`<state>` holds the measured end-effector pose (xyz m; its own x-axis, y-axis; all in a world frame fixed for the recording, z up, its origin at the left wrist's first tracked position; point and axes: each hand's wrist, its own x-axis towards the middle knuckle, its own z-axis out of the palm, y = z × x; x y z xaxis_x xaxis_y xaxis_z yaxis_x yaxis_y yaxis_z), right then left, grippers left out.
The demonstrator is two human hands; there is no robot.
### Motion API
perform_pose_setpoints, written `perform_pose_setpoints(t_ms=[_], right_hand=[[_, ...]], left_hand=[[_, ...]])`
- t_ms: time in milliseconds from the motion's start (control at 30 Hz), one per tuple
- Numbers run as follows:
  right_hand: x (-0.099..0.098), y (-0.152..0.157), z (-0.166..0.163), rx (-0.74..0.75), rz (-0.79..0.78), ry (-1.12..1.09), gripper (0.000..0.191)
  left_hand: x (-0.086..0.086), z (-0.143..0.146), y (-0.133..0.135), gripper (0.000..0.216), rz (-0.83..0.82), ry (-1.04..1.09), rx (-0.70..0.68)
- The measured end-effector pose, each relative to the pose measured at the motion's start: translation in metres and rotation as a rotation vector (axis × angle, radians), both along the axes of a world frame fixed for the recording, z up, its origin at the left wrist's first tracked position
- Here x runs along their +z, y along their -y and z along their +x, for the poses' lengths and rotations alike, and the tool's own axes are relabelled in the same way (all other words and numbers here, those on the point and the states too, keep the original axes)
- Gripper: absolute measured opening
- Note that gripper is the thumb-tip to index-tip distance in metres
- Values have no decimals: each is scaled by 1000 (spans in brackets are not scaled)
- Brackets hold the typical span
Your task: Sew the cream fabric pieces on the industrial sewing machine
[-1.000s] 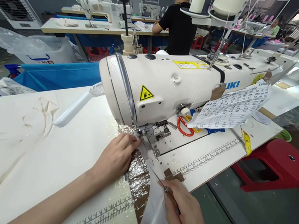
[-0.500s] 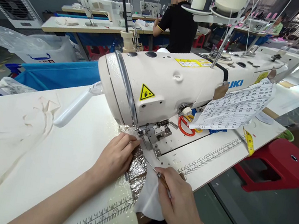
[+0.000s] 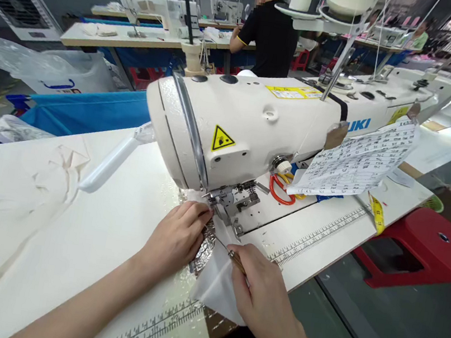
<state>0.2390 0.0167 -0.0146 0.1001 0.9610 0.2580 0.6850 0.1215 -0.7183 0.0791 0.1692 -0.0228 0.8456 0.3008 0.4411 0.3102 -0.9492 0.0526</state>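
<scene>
Left hand (image 3: 175,238) lies flat, pinning white fabric (image 3: 218,289) at the presser foot (image 3: 231,204) of the sewing machine (image 3: 248,133), right hand (image 3: 262,293) pinches a thin awl (image 3: 233,256) toward the needle; best feed slowly, fingertips off the needle line, awl steering the edge.

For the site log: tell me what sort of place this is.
Most likely a garment sewing workshop: an industrial sewing machine on a ruler-marked table, more machine stations behind, another person working.
</scene>
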Motion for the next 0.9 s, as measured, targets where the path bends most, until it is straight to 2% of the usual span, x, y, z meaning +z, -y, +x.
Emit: perform_pose_setpoints(t_ms=[167,367,467,567,700,800,900], right_hand=[[2,-6,1,29,43,3,29],[13,-11,-1,201,92,-312,24],[21,-14,-9,236,120,-391,24],[29,-15,-23,286,237,-311,26],[31,-8,-43,301,430,-9,30],[27,5,-43,209,471,105,28],[19,15,-29,131,323,59,26]], left_hand=[[-1,1,0,32,67,-36,54],[-5,0,-1,34,9,28,46],[-2,3,-2,30,2,39,34],[5,10,-3,23,102,13,23],[8,20,-4,29,214,-111,120],[4,19,-6,28,101,-30,217],[-2,13,-12,26,-143,146,249]])
